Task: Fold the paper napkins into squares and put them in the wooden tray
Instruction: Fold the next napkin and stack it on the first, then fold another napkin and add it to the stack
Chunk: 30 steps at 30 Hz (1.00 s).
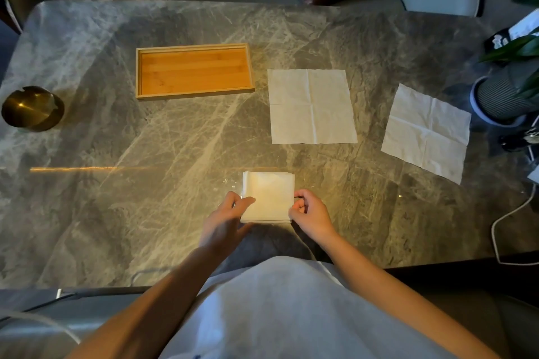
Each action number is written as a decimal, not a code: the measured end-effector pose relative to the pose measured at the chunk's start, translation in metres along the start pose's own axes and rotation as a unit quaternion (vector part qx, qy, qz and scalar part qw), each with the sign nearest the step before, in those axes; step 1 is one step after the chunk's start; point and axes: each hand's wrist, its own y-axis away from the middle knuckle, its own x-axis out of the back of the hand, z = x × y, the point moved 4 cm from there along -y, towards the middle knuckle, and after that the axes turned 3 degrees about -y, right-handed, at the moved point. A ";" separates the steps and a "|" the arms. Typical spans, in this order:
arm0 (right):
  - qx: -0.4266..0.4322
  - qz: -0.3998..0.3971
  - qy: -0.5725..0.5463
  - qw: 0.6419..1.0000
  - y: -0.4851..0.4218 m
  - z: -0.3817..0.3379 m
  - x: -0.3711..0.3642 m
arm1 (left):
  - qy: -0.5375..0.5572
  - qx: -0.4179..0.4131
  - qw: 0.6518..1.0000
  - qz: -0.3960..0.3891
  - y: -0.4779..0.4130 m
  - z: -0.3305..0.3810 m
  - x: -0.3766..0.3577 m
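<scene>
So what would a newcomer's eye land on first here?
The folded white paper napkin square in the near middle, pinched at its sides by the left hand and right hand. Beyond it to the right lie a flat unfolded white napkin and a second, tilted one. The rectangular wooden tray, holding nothing, sits back left.

Tabletop [116, 198]: glossy veined stone. Tray [194, 48]: smooth wood. Napkins [312, 106]: matt creased paper (bowl [32, 108]: brassy metal).

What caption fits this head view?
Left hand and right hand hold a folded white paper napkin on the grey marble table, wooden tray beyond.
</scene>
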 end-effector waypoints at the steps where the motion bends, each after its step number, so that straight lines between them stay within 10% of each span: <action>1: -0.004 0.003 -0.003 1.000 -0.001 0.001 0.000 | 0.004 -0.001 1.000 0.002 0.000 0.000 0.000; 23: -0.006 0.031 0.034 0.999 -0.004 0.004 -0.005 | 0.029 -0.004 0.999 0.033 -0.001 -0.001 0.000; 30: 0.170 0.050 0.254 0.951 0.002 -0.019 -0.008 | -0.091 -0.043 0.993 0.068 -0.011 0.009 0.007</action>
